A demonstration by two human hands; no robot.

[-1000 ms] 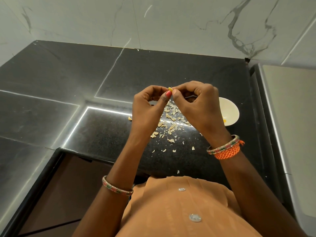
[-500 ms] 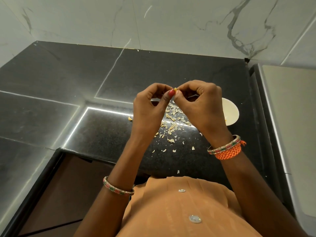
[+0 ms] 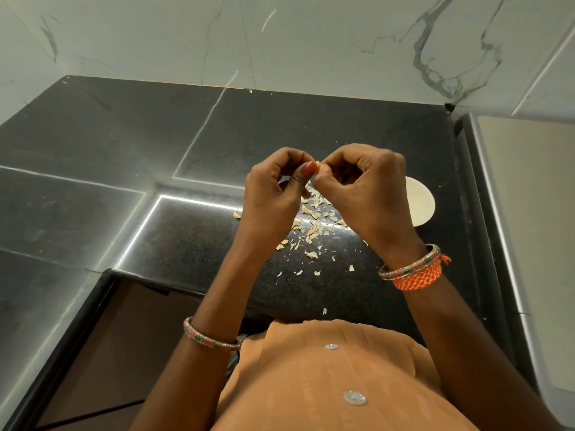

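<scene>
A second ago the small yellow piece (image 3: pixel 318 164) stood clear above the fingertips. Now it sits lower, only a pale sliver showing in the grip. The two hands have closed in on each other around it. The left hand (image 3: pixel 273 197) pinches it from one side with thumb and curled fingers, and the right hand (image 3: pixel 367 194) pinches it from the other, so the fingertips of the two meet at the piece. My reading is that the skin is being worked off and this piece is nearly done, though the frame does not show whether any skin has come away.

The piece is held in the air, right at the meeting point of the two grips and well above the bench (image 3: pixel 186 144). Directly beneath the grip, and spreading back toward the person, lies a loose scatter of pale husks (image 3: pixel 311 231), much as it lay a second ago.

To the right of the grip and lower, a white bowl (image 3: pixel 420 203) stands on the bench. The right hand now covers more of it than before. The part that shows is bare white inside. A yellow bit that showed in it a second ago is now behind the wrist, so what the bowl holds cannot be told.
</scene>
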